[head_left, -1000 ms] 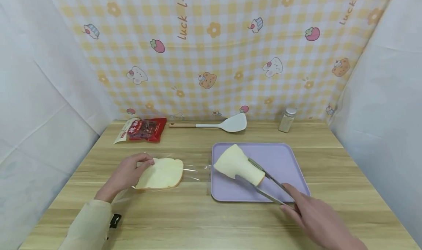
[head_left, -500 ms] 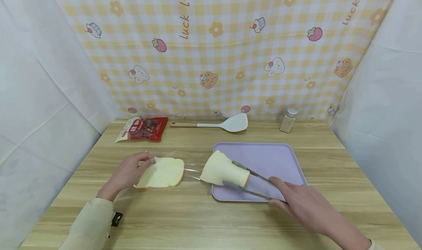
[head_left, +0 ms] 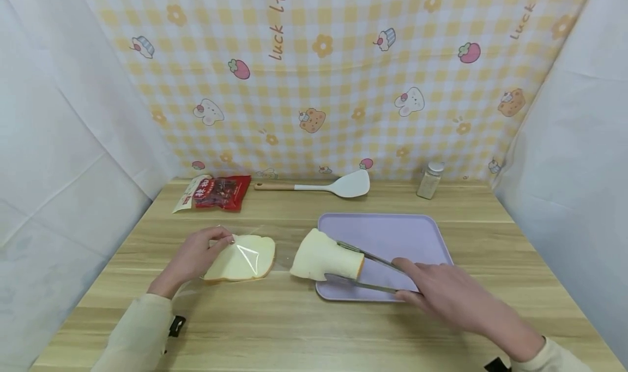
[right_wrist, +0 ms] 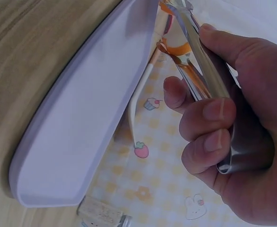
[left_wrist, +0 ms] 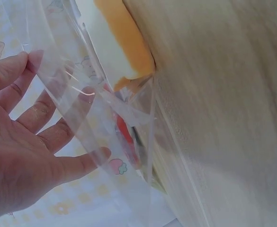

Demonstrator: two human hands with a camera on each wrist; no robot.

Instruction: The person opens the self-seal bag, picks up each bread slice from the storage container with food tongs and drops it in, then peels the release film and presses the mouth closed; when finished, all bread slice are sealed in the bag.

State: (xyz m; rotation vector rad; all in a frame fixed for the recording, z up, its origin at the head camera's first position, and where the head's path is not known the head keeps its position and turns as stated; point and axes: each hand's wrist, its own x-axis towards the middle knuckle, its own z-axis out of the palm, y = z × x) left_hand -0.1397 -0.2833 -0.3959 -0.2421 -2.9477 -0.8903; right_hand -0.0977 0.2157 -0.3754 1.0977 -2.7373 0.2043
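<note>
My left hand (head_left: 198,257) pinches the rim of a clear plastic bag (left_wrist: 76,92) between thumb and forefinger, its other fingers spread behind the film. A slice of bread (head_left: 257,255) lies flat in or under that film on the table; which, I cannot tell for sure. My right hand (head_left: 441,293) grips metal tongs (right_wrist: 207,61). Their tips squeeze a second bread slice (head_left: 326,257), folded into a curve. It hangs over the left rim of the lilac tray (head_left: 397,238), close to the bag's right end.
Along the back lie a red snack packet (head_left: 223,192) and a white spatula (head_left: 350,185) with a wooden handle. A spice jar (head_left: 430,181) stands at the back right. Behind the wooden table (head_left: 275,328) hangs a yellow checked cloth (head_left: 324,88).
The right hand has moved left with the tongs, carrying the folded bread slice from over the tray to its left rim. My left hand holds the bag in nearly the same place.
</note>
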